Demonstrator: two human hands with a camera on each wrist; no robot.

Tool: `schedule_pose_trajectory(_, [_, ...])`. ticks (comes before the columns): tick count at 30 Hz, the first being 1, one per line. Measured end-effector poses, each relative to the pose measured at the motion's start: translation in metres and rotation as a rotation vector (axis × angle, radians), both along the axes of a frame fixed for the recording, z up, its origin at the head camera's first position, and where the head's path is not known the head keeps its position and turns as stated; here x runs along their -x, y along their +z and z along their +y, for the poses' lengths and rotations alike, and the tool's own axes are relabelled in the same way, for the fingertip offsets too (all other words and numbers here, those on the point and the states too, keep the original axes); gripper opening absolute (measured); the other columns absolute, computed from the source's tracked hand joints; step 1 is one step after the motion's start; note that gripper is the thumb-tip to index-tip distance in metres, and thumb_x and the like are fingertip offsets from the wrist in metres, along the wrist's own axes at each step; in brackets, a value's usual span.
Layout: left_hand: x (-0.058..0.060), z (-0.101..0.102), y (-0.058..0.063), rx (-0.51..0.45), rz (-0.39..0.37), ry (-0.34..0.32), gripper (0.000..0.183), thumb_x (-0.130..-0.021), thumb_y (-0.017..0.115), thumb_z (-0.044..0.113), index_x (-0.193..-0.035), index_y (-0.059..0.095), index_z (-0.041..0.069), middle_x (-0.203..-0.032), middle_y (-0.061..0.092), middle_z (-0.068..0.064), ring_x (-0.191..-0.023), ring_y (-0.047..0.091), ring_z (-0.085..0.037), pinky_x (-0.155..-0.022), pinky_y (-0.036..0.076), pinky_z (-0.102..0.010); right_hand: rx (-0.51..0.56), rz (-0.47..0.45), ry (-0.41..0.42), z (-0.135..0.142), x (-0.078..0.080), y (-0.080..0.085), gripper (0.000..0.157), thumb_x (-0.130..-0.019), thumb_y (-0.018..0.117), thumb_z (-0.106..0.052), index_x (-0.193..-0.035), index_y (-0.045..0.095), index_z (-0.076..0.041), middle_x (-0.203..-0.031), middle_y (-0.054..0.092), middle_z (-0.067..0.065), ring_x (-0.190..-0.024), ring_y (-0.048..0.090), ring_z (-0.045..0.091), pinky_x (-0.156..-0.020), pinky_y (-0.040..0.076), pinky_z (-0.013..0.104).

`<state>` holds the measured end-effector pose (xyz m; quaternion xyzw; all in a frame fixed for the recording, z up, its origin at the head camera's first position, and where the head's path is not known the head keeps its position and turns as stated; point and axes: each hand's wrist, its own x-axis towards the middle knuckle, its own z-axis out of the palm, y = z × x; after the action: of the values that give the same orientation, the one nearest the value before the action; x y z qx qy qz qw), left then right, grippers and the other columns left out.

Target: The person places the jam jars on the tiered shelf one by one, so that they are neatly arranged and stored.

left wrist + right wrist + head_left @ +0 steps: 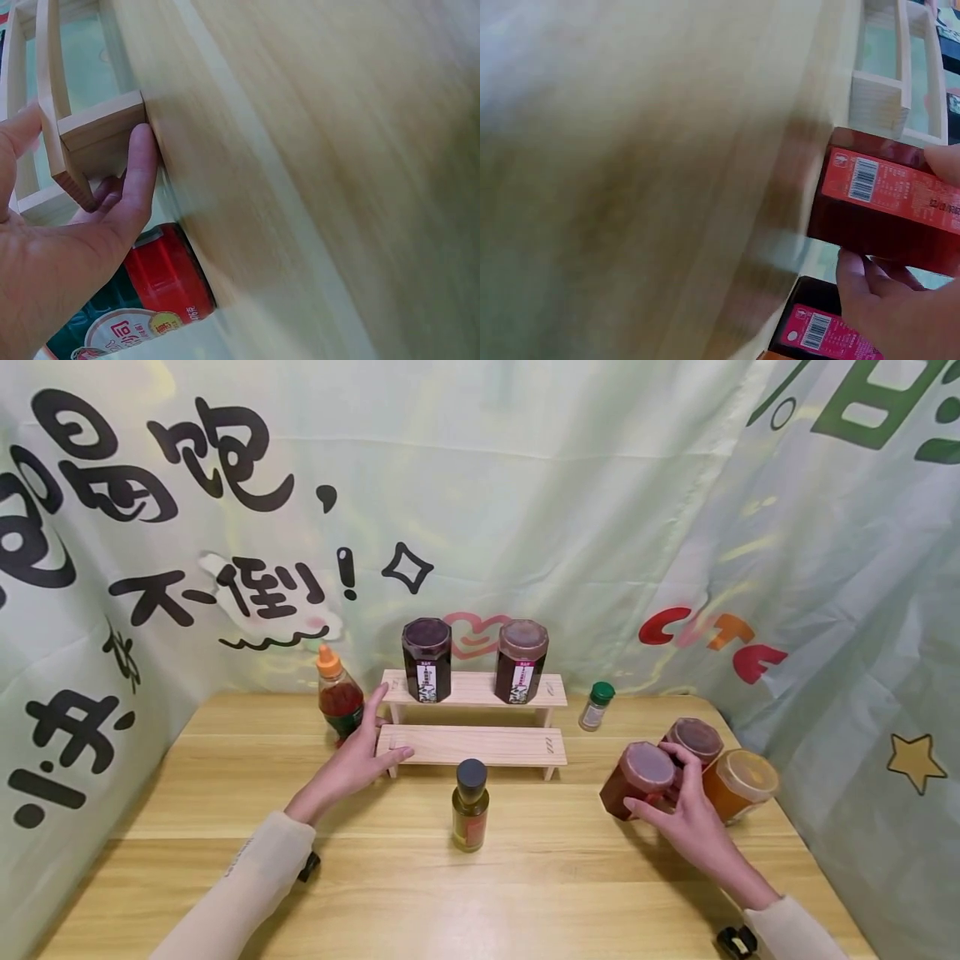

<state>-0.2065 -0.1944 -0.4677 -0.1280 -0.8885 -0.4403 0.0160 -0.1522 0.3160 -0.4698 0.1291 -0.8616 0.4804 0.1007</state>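
Observation:
My left hand [356, 764] grips the left end of the lower step of a two-step wooden rack [480, 744]. In the left wrist view its thumb lies on one face of the board [51, 82], with the fingers by the end support. My right hand [693, 822] holds a dark red jar [626, 785] with a pale lid, fingers and thumb around its sides. That jar tilts, and its label with a barcode [862, 178] shows in the right wrist view. Whether its base touches the table is unclear. Two dark jars, one left [427, 664] and one right [522, 664], stand on the upper step.
Beside the right hand stand another dark jar [693, 739] and an orange jar [738, 785]. A black-capped bottle [470, 810] is in front of the rack. Right of it sits a green-capped shaker [596, 706]; an orange-capped squeeze bottle [340, 693] is on the left. Printed cloth [480, 485] hangs behind.

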Motion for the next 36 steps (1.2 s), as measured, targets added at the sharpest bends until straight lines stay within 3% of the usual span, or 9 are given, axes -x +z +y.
schedule_pose_trajectory(6, [0.002, -0.003, -0.001, 0.006, -0.017, -0.011, 0.115, -0.102, 0.082, 0.032, -0.175, -0.006, 0.038, -0.155, 0.047, -0.039, -0.131, 0.059, -0.054, -0.103, 0.048, -0.071, -0.015, 0.025, -0.019, -0.001, -0.005, 0.001, 0.095, -0.090, 0.090, 0.000, -0.161, 0.028, -0.005, -0.143, 0.053, 0.026, -0.113, 0.058, -0.008, -0.089, 0.052, 0.010])
schedule_pose_trajectory(13, [0.002, -0.008, 0.000, 0.024, -0.019, -0.030, 0.126, -0.094, 0.091, 0.032, -0.176, -0.004, 0.038, -0.147, 0.056, -0.031, -0.121, 0.065, -0.049, -0.103, 0.049, -0.070, -0.048, 0.035, -0.062, -0.004, -0.011, 0.007, 0.096, -0.088, 0.094, -0.005, -0.161, 0.032, -0.008, -0.136, 0.062, 0.023, -0.108, 0.061, -0.005, -0.087, 0.053, 0.012])
schedule_pose_trajectory(21, [0.003, -0.006, 0.000, 0.026, 0.009, -0.022, 0.133, -0.086, 0.098, 0.020, -0.177, 0.001, 0.034, -0.141, 0.061, -0.028, -0.108, 0.072, -0.039, -0.088, 0.060, -0.055, -0.032, 0.051, -0.058, -0.019, -0.013, 0.021, 0.098, -0.087, 0.095, -0.007, -0.162, 0.032, -0.011, -0.138, 0.063, 0.019, -0.107, 0.063, 0.000, -0.088, 0.054, 0.014])
schedule_pose_trajectory(27, [0.002, -0.007, 0.000, 0.003, -0.002, -0.016, 0.132, -0.086, 0.098, 0.018, -0.177, 0.003, 0.035, -0.141, 0.060, -0.029, -0.112, 0.072, -0.045, -0.083, 0.063, -0.049, -0.041, 0.064, -0.048, -0.036, -0.008, 0.031, 0.096, -0.087, 0.095, -0.010, -0.161, 0.033, -0.012, -0.135, 0.066, 0.016, -0.108, 0.064, 0.004, -0.090, 0.052, 0.013])
schedule_pose_trajectory(36, [0.002, -0.008, 0.000, -0.024, -0.018, -0.025, 0.133, -0.086, 0.098, 0.018, -0.177, 0.002, 0.036, -0.143, 0.057, -0.031, -0.117, 0.069, -0.054, -0.077, 0.065, -0.045, 0.017, 0.071, 0.030, -0.066, 0.007, 0.039, 0.096, -0.087, 0.095, -0.008, -0.160, 0.033, -0.012, -0.132, 0.071, 0.014, -0.110, 0.071, 0.018, -0.093, 0.054, 0.021])
